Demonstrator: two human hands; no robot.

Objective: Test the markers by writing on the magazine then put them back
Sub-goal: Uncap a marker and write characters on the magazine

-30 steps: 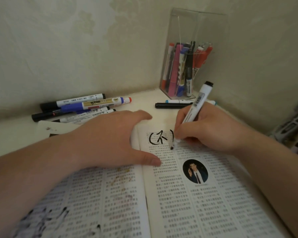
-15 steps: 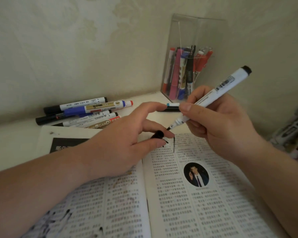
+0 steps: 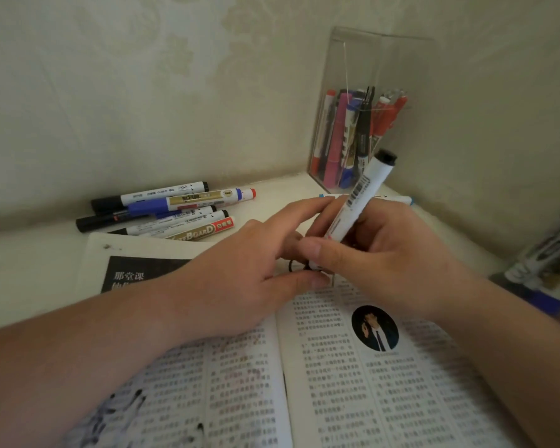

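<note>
An open magazine lies on the desk, with black ink marks at the top of its right page, partly hidden by my hands. Above the marks, my right hand grips a white marker with a black end, held tilted with its tip downward. My left hand meets the marker's lower end, thumb and fingers closed around the tip where the black cap sits. The cap itself is hidden between my hands.
Several loose markers lie against the back wall at the left. A clear plastic holder with several markers stands in the corner. Another marker lies behind my hands. A blurred bundle of pens sits at the right edge.
My right hand stopped writing and lifted the marker off the page. My left hand left the magazine, picked up a black cap and brought it to the marker's tip.
</note>
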